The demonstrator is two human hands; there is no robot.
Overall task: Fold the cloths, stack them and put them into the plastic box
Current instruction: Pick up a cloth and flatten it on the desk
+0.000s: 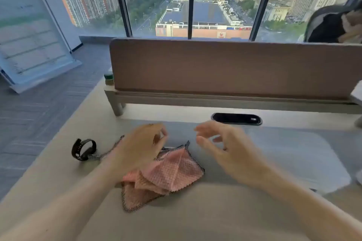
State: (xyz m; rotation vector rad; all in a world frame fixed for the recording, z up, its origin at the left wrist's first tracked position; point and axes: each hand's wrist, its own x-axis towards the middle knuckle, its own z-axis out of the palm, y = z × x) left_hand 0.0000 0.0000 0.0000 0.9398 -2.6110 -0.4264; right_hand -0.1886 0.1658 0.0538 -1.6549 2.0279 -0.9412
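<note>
— On the worktop, straddling the near edge of the grey mat: pink cloth, crumpled, one corner peaked up, dark stitching all round the hem.

— Folded yet?

— Judging by the heap, no. Bunched and half turned over itself, nothing squared.

— And the hands?

— Left hand poised over the far side of the cloth, grip curled, finger toward thumb. Too blurred to tell whether pinching anything. Right hand just beside the raised corner, grip slack and spread, holding nothing, clear of the fabric.

— Anything else down there?

— Black wristband to the left, right against a strip of grey striped fabric running under the left wrist. Possibly a second cloth; cannot say. No plastic box in view.

— How to handle it?

— Probably light, soft and limp. Waffle weave, so little slipping and nothing to break, but no holding of shape either. Best taken by two neighbouring corners on the stitched hem, one per hand, lifted and shaken flat, then laid on the mat and smoothed before creasing. Not mid-panel: likely only to drag the bunching along.
</note>
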